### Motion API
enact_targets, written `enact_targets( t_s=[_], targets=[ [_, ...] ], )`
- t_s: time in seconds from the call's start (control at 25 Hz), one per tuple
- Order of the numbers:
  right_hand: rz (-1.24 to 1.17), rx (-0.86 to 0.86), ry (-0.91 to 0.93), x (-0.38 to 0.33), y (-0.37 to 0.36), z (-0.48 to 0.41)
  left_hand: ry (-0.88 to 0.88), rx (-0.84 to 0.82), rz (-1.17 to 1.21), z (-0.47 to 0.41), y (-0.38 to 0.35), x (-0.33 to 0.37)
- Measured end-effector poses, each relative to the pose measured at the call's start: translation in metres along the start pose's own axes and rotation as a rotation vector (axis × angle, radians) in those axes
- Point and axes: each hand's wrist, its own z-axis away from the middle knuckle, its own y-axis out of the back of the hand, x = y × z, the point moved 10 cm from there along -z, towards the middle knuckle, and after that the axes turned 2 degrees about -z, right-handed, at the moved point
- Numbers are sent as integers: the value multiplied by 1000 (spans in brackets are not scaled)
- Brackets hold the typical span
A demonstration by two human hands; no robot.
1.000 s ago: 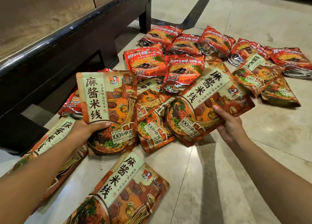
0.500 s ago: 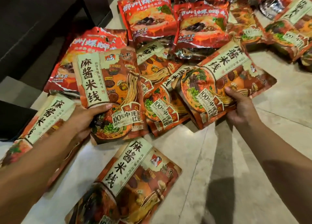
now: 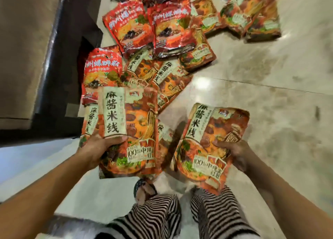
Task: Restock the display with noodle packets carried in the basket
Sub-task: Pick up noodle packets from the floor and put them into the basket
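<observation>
Orange-brown packets [image 3: 210, 145], black-and-white striped trousers [image 3: 218, 213]

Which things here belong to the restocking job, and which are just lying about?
Job: left hand gripping one orange noodle packet; right hand gripping a second orange packet; loose orange packets and red packets spread out ahead.
Just there: tiled floor; dark unit at left; striped trousers; sandal.
</observation>
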Motion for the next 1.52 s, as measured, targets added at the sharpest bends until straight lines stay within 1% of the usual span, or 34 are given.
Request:
enact_targets(
  t_s=[0.04, 0.16, 0.24, 0.32, 0.44, 0.56, 0.68, 0.76, 0.96, 1.16, 1.32, 1.4, 1.48, 1.52],
  targets=[
    [-14, 11, -9, 4, 11, 34, 12, -32, -50, 30, -3, 8],
    [-39, 78, -42, 14, 39, 129, 40, -50, -131, 109, -2, 29],
    [-71, 108, -35, 19, 51, 177, 46, -95, -203, 144, -9, 32],
    [-44, 133, -1, 28, 62, 215, 27, -148, -260, 165, -20, 31],
    [-22, 228, 71, 55, 77, 264, -39, -188, -320, 191, -36, 32],
    [-59, 318, 117, 92, 82, 312, -75, -235, -396, 223, -48, 31],
    [-71, 350, 190, 127, 86, 365, -69, -289, -488, 259, -66, 22],
    [-154, 371, 184, 155, 104, 400, -78, -334, -546, 282, -89, 12],
    [-478, 396, 134, 243, 183, 450, -91, -431, -695, 342, -181, -31],
    [-739, 414, 73, 351, 279, 480, 0, -600, -870, 398, -299, -113],
    [-933, 481, 33, 430, 359, 506, 33, -713, -1092, 448, -399, -175],
    [-957, 540, 0, 467, 398, 516, 24, -756, -1160, 468, -455, -205],
    [-943, 623, -39, 504, 437, 521, -7, -771, -1243, 472, -509, -232],
    [-921, 667, -60, 520, 456, 519, -21, -809, -1292, 472, -534, -246]
  ],
)
